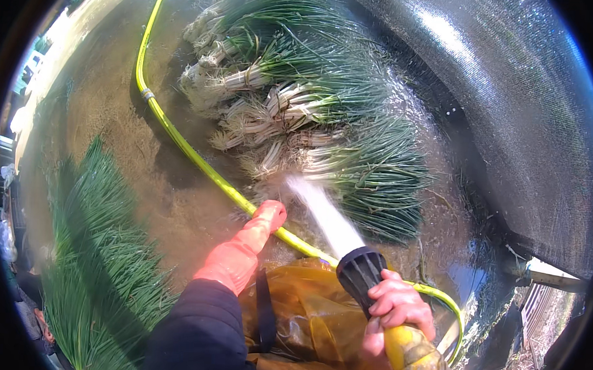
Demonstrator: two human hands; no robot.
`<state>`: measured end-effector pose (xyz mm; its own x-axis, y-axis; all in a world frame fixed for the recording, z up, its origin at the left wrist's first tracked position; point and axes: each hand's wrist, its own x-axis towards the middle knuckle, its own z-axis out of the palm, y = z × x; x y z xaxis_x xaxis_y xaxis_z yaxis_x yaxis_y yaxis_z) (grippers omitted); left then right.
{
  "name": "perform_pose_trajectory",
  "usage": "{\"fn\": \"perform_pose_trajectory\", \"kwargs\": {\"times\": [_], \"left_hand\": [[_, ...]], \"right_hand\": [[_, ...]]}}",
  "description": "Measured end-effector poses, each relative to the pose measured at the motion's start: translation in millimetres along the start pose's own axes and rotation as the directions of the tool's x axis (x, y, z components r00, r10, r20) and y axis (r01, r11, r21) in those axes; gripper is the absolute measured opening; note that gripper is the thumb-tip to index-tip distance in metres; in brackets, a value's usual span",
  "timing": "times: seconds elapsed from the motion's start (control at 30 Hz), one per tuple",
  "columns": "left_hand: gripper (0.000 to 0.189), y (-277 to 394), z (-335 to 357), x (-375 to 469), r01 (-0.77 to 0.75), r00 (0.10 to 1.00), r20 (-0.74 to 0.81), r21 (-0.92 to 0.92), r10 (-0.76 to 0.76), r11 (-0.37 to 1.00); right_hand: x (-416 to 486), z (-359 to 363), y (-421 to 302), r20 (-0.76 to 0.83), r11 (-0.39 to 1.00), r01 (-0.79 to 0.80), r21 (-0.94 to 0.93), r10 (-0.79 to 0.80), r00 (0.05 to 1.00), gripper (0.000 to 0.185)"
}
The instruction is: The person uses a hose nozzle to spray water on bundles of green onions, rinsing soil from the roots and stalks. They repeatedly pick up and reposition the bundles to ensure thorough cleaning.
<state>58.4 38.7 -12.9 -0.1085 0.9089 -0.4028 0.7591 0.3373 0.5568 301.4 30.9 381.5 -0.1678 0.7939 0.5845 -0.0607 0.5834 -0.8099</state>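
Note:
My left hand [241, 249], in an orange rubber glove, is closed around a yellow hose [193, 156]. My right hand [402, 308] looks bare and grips a black spray nozzle [359, 272]. Below it is a dirty yellow section [411, 348], possibly a taped hose end. A white water jet [327, 216] shoots from the nozzle up and to the left. It meets the near edge of a pile of green onion bunches [300, 106], around their roots. The bunches lie with white roots to the left and green leaves to the right; some are tied.
More green onion leaves [100, 256] spread along the left side. A dark mesh sheet [508, 105] hangs at the right. The ground [176, 209] is wet and muddy. Orange-brown waterproof clothing [311, 304] covers my lap. Another person's hand [44, 325] shows at the far left.

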Motion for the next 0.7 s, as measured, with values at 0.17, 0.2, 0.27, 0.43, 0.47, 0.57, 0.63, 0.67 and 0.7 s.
{"fn": "perform_pose_trajectory", "kwargs": {"times": [0.17, 0.2, 0.27, 0.43, 0.47, 0.57, 0.63, 0.67, 0.7], "left_hand": [[0.031, 66.3, -87.5, 66.4, -0.36, 0.794, -0.563, -0.128, 0.231, 0.924], [0.037, 78.5, -103.9, 87.6, -0.346, 0.835, -0.477, -0.069, 0.274, 0.936], [0.066, 104.2, -121.0, 120.0, -0.178, 0.92, -0.322, 0.169, 0.225, 0.97], [0.09, 143.1, -120.9, 122.8, -0.001, 0.994, -0.105, 0.262, 0.029, 0.965], [0.089, 145.7, -120.6, 117.5, 0.067, 0.997, -0.064, 0.286, -0.051, 0.956], [0.083, 145.2, -116.0, 105.5, 0.098, 0.99, 0.061, 0.35, -0.127, 0.932], [0.079, 135.2, -106.9, 102.8, 0.088, 0.989, 0.07, 0.423, -0.129, 0.902], [0.077, 124.9, -99.0, 99.3, 0.038, 0.998, 0.03, 0.38, -0.053, 0.924], [0.075, 113.2, -89.8, 97.5, 0.079, 0.991, 0.087, 0.21, -0.099, 0.974]], "right_hand": [[-16.9, -12.0, -4.0, 0.034, 0.986, -0.136, -0.101, 0.14, 0.99, 0.029], [-18.2, -15.8, -4.7, 0.006, 0.983, -0.158, -0.097, 0.16, 0.987, 0.028], [-22.3, -19.0, -4.0, -0.013, 0.975, -0.193, -0.112, 0.193, 0.981, 0.028], [-27.7, -31.8, -8.6, 0.029, 0.938, -0.296, -0.18, 0.306, 0.952, 0.029], [-27.7, -33.3, -7.7, 0.002, 0.964, -0.253, -0.074, 0.254, 0.967, 0.029], [-22.5, -40.6, -13.3, 0.098, 0.959, -0.244, -0.146, 0.259, 0.961, 0.032], [-17.9, -40.3, -16.9, 0.099, 0.966, -0.226, -0.124, 0.239, 0.966, 0.031], [-15.4, -38.5, -19.6, 0.094, 0.969, -0.222, -0.111, 0.232, 0.968, 0.031], [-13.2, -34.9, -20.9, 0.118, 0.969, -0.214, -0.126, 0.229, 0.966, 0.031]]}}
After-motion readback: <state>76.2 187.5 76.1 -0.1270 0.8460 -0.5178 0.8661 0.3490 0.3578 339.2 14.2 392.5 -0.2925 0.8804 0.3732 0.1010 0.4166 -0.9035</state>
